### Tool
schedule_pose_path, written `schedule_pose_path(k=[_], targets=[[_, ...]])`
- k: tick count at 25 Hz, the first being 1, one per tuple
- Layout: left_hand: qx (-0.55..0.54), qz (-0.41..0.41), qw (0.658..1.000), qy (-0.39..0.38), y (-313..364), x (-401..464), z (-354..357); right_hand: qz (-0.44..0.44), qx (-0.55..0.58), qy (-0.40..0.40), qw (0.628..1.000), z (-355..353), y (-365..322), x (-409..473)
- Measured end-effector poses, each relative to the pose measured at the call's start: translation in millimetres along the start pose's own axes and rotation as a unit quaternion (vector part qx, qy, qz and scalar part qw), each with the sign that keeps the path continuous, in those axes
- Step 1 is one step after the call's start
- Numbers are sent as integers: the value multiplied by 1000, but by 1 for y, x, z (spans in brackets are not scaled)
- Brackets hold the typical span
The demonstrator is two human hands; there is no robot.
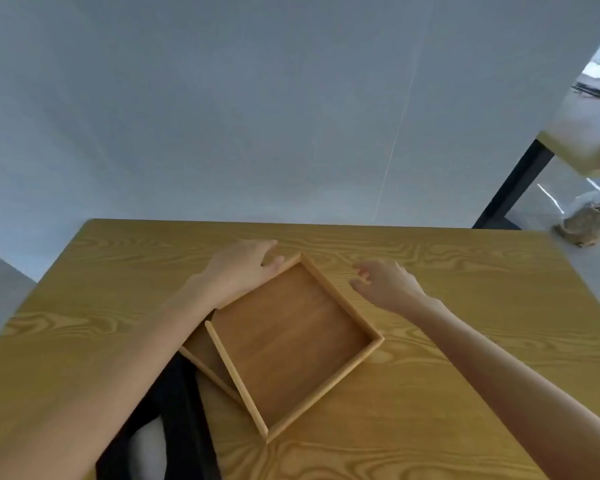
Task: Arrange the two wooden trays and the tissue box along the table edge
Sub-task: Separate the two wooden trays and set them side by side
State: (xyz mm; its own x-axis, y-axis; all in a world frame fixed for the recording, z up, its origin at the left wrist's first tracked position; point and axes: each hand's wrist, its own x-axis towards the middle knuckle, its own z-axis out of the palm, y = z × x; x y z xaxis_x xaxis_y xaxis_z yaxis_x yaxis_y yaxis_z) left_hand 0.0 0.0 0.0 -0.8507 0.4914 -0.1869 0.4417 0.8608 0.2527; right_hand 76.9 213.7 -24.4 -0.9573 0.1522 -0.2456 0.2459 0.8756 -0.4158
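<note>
A square wooden tray [291, 341] lies turned like a diamond in the middle of the wooden table [465, 306]. It rests on top of a second wooden tray [201, 358], of which only the left corner shows. My left hand [243, 265] grips the top tray's far-left rim, thumb on the rim near the far corner. My right hand [385, 282] hovers just right of that corner, fingers loosely curled and holding nothing. No tissue box is in view.
A black object with a pale patch [167, 427] lies under my left forearm at the near edge. A grey wall [257, 116] rises behind the table's far edge. Another table with a black leg [513, 188] stands at the right.
</note>
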Motion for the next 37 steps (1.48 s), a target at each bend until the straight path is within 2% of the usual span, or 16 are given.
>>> schedule_pose_path(k=[4, 7, 11, 22, 25, 28, 32, 34, 37], targets=[[22, -31, 998, -40, -13, 7, 32, 34, 2, -47, 998, 29, 14, 8], [21, -67, 997, -33, -23, 16, 53, 52, 16, -63, 997, 49, 22, 14], [22, -102, 994, -28, -31, 19, 74, 68, 26, -34, 997, 64, 28, 17], [40, -109, 992, 42, -50, 10, 99, 65, 52, 31, 996, 71, 30, 29], [16, -113, 992, 58, -52, 1, 103, 58, 67, 58, 994, 78, 33, 24], [-1, -117, 990, 75, -50, -6, 106, 104, 119, 116, 981, 82, 40, -2], [-23, -132, 988, 80, -41, -15, 110, 197, 214, 73, 954, 99, 36, -48], [-39, -133, 987, 75, -34, -22, 114, 207, 236, 61, 947, 111, 31, -65], [-47, -140, 986, 75, -28, -33, 117, 212, 264, 85, 937, 119, 32, -78]])
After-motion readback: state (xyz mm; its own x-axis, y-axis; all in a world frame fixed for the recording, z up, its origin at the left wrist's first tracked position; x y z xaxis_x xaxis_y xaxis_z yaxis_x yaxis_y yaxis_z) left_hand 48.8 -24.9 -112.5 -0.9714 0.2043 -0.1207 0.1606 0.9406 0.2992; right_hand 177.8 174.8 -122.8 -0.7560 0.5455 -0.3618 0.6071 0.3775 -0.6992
